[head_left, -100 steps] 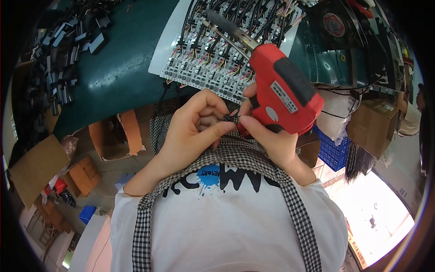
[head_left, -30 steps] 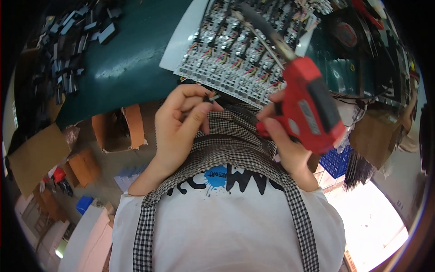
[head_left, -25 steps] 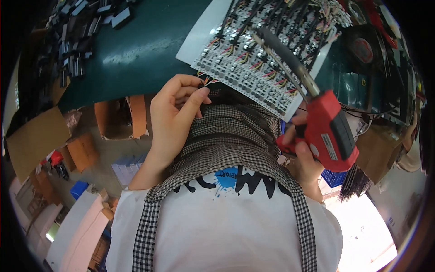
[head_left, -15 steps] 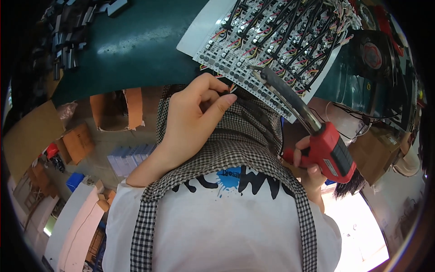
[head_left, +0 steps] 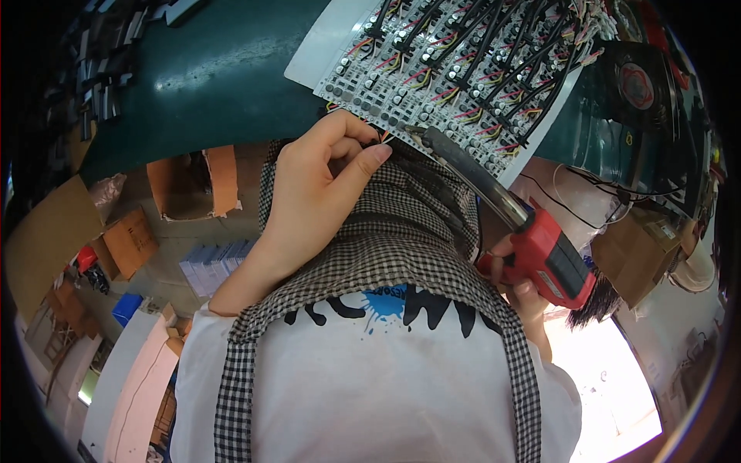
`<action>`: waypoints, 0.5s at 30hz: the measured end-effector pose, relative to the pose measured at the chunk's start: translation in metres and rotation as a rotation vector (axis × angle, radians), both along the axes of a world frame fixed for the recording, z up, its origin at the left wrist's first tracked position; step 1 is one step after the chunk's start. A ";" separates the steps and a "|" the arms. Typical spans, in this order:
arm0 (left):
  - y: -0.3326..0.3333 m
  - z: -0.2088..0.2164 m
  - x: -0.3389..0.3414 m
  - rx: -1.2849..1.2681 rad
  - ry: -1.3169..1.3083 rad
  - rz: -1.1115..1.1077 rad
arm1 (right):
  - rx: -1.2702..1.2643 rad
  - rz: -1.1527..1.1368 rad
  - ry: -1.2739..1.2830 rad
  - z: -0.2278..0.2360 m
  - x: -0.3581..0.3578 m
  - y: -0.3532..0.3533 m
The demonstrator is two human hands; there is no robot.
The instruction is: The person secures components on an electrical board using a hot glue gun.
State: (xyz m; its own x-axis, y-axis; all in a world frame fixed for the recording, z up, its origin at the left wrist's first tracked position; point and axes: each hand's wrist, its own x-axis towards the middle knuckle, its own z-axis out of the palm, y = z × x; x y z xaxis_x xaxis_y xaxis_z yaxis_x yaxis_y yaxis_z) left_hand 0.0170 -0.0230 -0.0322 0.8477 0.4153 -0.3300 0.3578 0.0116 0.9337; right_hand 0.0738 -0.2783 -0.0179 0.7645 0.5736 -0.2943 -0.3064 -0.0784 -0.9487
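While the left hand [head_left: 324, 185] pinches a thin wire [head_left: 384, 137] at the near edge of the white circuit panel [head_left: 463, 69], the right hand [head_left: 521, 289] grips a red soldering gun [head_left: 544, 255], its tip just beside the wire. The panel lies on a dark green bench [head_left: 208, 69]; cardboard boxes [head_left: 127, 243] sit on the floor below.

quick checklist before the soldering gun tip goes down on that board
1. Right hand grips the red soldering gun by its handle: ok.
2. Gun tip sits at the near edge of the white circuit board panel, pointing toward the left fingers: ok.
3. Left hand pinches something thin at the board edge; what it is: cannot tell.
4. Left fingertips lie very close to the tip: not ok.
5. Board rests flat on the green bench: ok.
6. Tip touching a joint: cannot tell.
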 end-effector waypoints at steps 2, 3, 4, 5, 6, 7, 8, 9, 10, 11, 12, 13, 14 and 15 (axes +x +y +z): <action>-0.001 0.000 0.000 0.001 0.003 0.002 | -0.008 -0.018 -0.009 0.002 0.000 0.004; -0.001 0.000 0.000 0.000 0.003 0.001 | -0.015 -0.036 -0.018 0.003 0.000 0.006; -0.001 0.000 0.000 0.000 0.003 0.000 | -0.016 -0.036 -0.017 0.004 0.001 0.006; -0.001 0.000 0.001 -0.001 0.004 0.000 | -0.027 -0.013 -0.005 0.004 0.002 0.005; -0.001 0.000 0.001 -0.010 0.005 0.005 | -0.039 0.010 0.007 0.005 0.003 0.005; -0.002 0.000 0.001 -0.019 0.007 0.009 | -0.039 0.010 0.008 0.005 0.004 0.006; -0.002 0.001 0.001 -0.019 0.007 0.009 | -0.048 0.021 0.009 0.005 0.004 0.006; -0.002 0.001 0.002 -0.002 0.011 -0.001 | -0.058 0.032 0.011 0.005 0.005 0.006; -0.002 0.001 0.002 0.016 0.015 -0.010 | -0.058 0.033 0.011 0.005 0.004 0.006; -0.003 0.000 0.002 0.016 0.015 -0.009 | -0.067 0.029 0.006 0.005 0.004 0.005; -0.003 -0.001 0.002 0.015 0.009 0.003 | -0.076 0.026 0.000 0.005 0.004 0.005; -0.004 -0.001 0.002 0.015 0.002 0.014 | -0.076 0.025 0.000 0.005 0.003 0.005; -0.004 -0.001 0.002 0.015 0.002 0.013 | -0.086 0.000 -0.005 0.005 0.002 0.005; -0.003 -0.001 0.001 0.017 0.007 0.009 | -0.097 -0.023 -0.010 0.005 0.001 0.004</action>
